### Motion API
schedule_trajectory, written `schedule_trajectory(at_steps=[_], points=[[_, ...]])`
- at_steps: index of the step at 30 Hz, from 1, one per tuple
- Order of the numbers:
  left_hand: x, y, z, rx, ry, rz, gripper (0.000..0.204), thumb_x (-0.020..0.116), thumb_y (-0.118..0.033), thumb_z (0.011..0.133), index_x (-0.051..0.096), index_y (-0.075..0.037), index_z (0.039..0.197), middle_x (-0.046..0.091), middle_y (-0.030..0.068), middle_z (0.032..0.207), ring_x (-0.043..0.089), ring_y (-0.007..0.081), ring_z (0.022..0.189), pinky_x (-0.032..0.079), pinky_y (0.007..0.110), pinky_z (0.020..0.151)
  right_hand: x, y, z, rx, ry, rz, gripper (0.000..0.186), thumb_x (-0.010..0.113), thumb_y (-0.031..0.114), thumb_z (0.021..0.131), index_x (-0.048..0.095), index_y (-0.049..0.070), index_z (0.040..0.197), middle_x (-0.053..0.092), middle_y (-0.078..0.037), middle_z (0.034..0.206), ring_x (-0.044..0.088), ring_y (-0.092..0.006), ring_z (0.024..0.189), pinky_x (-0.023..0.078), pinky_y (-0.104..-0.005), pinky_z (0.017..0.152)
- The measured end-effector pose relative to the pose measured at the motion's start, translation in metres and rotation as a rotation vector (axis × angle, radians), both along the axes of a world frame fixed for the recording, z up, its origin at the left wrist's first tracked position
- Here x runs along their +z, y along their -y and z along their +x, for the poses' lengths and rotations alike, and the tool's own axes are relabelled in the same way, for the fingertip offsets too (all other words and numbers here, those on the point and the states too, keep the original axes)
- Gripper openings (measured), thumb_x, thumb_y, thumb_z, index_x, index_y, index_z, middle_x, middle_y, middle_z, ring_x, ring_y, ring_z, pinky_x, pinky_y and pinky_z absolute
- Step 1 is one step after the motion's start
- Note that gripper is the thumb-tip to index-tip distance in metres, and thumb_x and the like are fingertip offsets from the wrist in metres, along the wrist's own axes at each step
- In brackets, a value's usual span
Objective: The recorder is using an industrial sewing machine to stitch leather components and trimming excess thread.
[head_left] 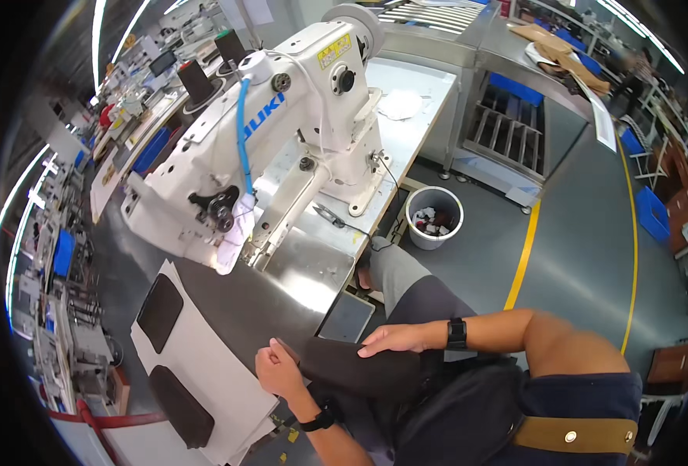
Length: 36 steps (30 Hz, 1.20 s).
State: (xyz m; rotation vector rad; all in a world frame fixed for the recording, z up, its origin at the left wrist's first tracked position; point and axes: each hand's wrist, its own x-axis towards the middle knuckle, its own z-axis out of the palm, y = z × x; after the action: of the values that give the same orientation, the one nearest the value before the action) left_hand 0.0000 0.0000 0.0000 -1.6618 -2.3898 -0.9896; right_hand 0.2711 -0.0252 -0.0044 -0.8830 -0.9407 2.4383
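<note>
A dark brown-black panel [363,371], of leather or fabric, lies across my lap. My right hand [397,339] is closed on its upper edge, thumb on top. At the panel's left end my left hand [282,374] has its fingers curled together; what they pinch, if anything, is hidden. Two similar dark pieces, a far one [160,312] and a near one [181,406], rest on white sheets [212,353] to my left. Ahead stands a white sewing machine [282,116], with a pale cloth [237,237] around its needle end.
Small thread snips [329,215] lie on the machine table [305,268]. Dark thread cones [196,84] stand behind the machine head. A white bin [434,218] with scraps is on the floor to the right, near a metal roller stand [507,147].
</note>
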Motion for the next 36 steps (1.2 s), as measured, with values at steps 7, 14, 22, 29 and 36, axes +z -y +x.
schedule_trajectory(at_steps=[7,14,22,29,36], points=[[0.004,0.012,-0.021,-0.145,0.186,0.010,0.039,0.065,-0.034,0.096,0.055,-0.006,0.070,0.051,0.0031,0.064,0.048,0.0186,0.057,0.039,0.035,0.054,0.028,0.005,-0.032,0.030,-0.017,-0.047,0.033,0.067,0.031,0.099,0.071,0.002,0.113,0.073,-0.002,0.102,0.069,-0.0092,0.086,0.056,-0.0262,0.076],[0.008,0.014,-0.024,-0.202,0.315,0.002,0.033,0.065,-0.031,0.096,0.061,-0.006,0.075,0.055,0.0039,0.067,0.051,0.0173,0.058,0.040,0.034,0.055,0.029,0.011,-0.035,0.002,0.027,-0.081,0.035,0.068,0.032,0.098,0.071,0.001,0.112,0.073,-0.002,0.101,0.069,-0.0091,0.086,0.056,-0.0257,0.076],[0.006,0.016,-0.020,-0.188,0.285,0.046,0.028,0.066,-0.026,0.095,0.063,-0.005,0.076,0.054,0.0037,0.068,0.051,0.0184,0.060,0.041,0.035,0.057,0.017,0.000,-0.026,0.023,0.051,-0.091,0.034,0.065,0.029,0.100,0.070,0.000,0.115,0.074,-0.003,0.103,0.069,-0.0095,0.086,0.056,-0.0259,0.078],[0.005,0.011,-0.012,-0.103,0.278,0.016,0.027,0.066,-0.025,0.095,0.062,-0.005,0.077,0.052,0.0035,0.066,0.049,0.0183,0.059,0.039,0.035,0.056,-0.002,-0.006,-0.003,0.003,-0.022,-0.187,0.038,0.066,0.032,0.099,0.067,0.000,0.120,0.072,-0.003,0.108,0.069,-0.0106,0.092,0.056,-0.0269,0.081],[0.003,0.002,-0.018,-0.117,0.148,0.035,0.026,0.067,-0.024,0.094,0.063,-0.004,0.078,0.052,0.0030,0.066,0.048,0.0141,0.058,0.039,0.032,0.055,-0.025,-0.002,0.021,-0.065,-0.073,-0.191,0.039,0.065,0.028,0.100,0.064,-0.001,0.127,0.071,-0.005,0.115,0.069,-0.0127,0.098,0.055,-0.0276,0.087]])
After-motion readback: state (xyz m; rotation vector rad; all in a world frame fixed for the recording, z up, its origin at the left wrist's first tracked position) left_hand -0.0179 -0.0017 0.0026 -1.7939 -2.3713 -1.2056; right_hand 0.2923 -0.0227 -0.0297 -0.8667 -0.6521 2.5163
